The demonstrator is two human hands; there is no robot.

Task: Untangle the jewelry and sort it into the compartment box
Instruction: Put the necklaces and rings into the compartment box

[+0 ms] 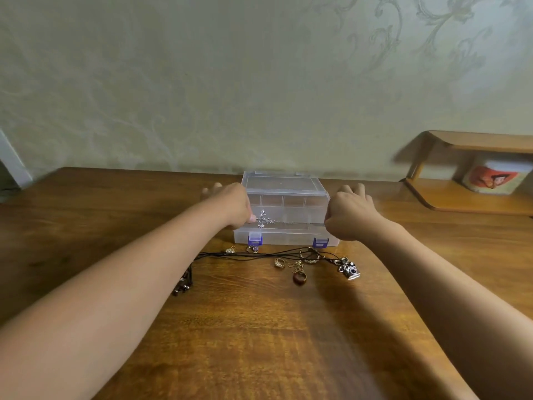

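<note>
Held stretched over the open clear compartment box (285, 215), above its near row of cells: a thin silver chain (300, 223) with a cross pendant (264, 219) hanging close to the left end. Pinched at that left end by the left hand (230, 206), fingertips closed on the chain just beside the pendant; gripped at the other end inside the right hand (350, 216), curled into a loose fist around it. Ran left to right, long axis roughly level and parallel to the box's near wall, with the cross flat toward the camera and its longer bar about upright. Judged very light, limp and slippery, likely to sag or knot as soon as tension dropped, and fine enough to snap under a hard tug; best taken near the two ends, as here, or by the pendant, which looked like the only stiff part. Left on the wooden table (259, 327) just near of the box: a black cord necklace (259, 253) trailing left to right, crossing several small rings (279, 262), a brown ring (299, 277) and a silver camera charm (350, 269) at its right end, dark beads (181, 285) at its left. Appeared soft and snag-prone too, probably best lifted by charm or bead cluster. Purple latches (255, 239) on the box's near wall undone. Compartment contents too faint to tell.
</note>
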